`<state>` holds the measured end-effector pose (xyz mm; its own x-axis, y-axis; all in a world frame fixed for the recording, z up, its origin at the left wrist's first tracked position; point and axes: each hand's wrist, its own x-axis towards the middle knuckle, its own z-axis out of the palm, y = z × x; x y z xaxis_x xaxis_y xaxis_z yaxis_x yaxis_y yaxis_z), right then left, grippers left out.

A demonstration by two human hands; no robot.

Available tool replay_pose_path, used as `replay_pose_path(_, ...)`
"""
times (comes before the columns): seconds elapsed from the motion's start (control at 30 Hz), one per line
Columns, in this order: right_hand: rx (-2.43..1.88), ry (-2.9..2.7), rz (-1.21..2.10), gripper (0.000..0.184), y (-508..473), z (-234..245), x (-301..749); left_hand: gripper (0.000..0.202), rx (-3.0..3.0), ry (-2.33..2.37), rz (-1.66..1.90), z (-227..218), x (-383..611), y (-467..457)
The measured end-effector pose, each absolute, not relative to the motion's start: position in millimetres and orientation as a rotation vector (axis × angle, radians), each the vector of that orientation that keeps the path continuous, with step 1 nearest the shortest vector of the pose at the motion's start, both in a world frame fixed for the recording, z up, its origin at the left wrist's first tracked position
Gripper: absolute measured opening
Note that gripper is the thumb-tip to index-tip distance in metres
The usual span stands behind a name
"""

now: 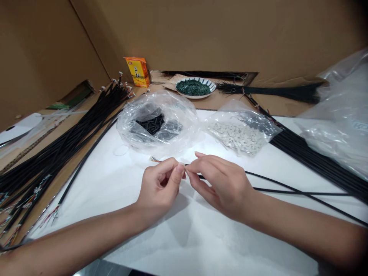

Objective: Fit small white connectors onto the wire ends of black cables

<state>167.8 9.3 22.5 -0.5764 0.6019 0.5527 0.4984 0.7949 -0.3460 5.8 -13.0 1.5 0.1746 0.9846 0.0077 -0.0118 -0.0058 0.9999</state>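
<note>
My left hand and my right hand meet above a white sheet, their fingertips almost touching. A thin black cable runs from the right across the sheet into my right fingers. My left thumb and forefinger pinch a small item, probably the cable's end. Fine coloured wires with a tiny white tip stick out above those fingers, and the fingers hide most of the join. A second black cable lies beside the first, passing under my right hand's wrist area.
Bundles of black cables with coloured wire ends lie at left, and another bundle lies at right. Behind my hands are a clear bag of black parts, a bag of white pieces, a bowl of green granules, and a yellow box.
</note>
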Motion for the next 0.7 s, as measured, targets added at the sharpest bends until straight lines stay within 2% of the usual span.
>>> replay_pose_path(0.57,-0.947,-2.325,0.362,0.015,12,29,171,0.026,1.042,0.961,1.068,-3,5,-11)
replay_pose_path(0.7,-1.087,-2.226,0.672,0.013,13,34,171,0.026,1.069,0.997,1.063,-3,4,-12)
